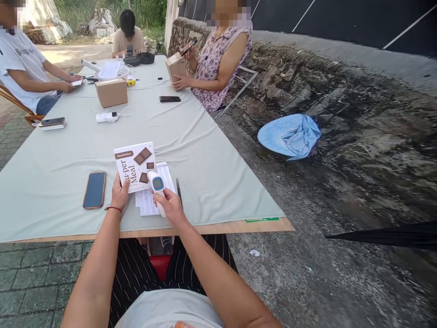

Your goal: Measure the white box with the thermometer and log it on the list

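Box, flat, crisp-edged, held in left fingers; right fingers gripping rounded white plastic thermometer

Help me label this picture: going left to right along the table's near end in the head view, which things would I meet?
Dark-screened phone → white NutriMotion box → white handheld device with a blue-rimmed screen → dark pen.

Left of centre, the box is white with brown shapes, the handheld device white and blue; black trousers at lower centre carry white stripes.
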`<state>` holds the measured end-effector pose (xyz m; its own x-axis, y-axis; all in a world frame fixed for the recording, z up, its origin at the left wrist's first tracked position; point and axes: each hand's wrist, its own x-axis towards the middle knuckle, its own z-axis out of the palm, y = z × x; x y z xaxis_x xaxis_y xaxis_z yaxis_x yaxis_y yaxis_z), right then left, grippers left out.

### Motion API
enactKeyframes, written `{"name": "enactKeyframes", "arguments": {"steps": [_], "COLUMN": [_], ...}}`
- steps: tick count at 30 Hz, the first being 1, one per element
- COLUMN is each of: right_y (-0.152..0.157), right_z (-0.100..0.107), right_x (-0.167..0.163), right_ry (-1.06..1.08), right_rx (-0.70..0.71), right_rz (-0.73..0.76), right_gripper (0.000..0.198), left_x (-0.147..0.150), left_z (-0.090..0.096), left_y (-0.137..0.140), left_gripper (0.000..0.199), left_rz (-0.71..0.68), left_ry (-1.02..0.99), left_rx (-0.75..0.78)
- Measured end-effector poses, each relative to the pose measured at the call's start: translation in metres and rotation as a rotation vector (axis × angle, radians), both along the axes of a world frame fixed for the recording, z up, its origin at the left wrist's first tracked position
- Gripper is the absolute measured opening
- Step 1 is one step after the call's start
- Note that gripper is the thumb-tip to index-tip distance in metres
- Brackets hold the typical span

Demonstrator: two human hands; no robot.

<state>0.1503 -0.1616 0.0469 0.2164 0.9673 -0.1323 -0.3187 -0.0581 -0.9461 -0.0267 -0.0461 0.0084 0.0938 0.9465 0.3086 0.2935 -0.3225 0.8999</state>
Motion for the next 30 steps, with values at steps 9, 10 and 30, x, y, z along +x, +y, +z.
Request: {"name": "enactKeyframes", "arguments": {"steps": [9,10,30], "right_y": [0.003,0.003,0.006], "right_z": [-0.012,-0.013,-0.012], "right_x": [-0.023,-0.025,-0.027], "right_ry": [0.192,0.197,0.171], "right_rx": [-0.059,-0.061,-0.047], "right_rz": [0.081,0.081,0.058], "right_gripper": [0.041,0.042,0.044], "left_x": [0.004,0.004,0.008], "left_z": [0.005,0.007,0.020], "left_y": [-0.006,-0.007,-0.010], "left_gripper": [0.056,0.056,0.053], "left_rz": [0.008,-0.001,-0.043], "left_ry": [0.002,-0.006,-0.046], "left_rx": [0.009,0.005,-0.048]}}
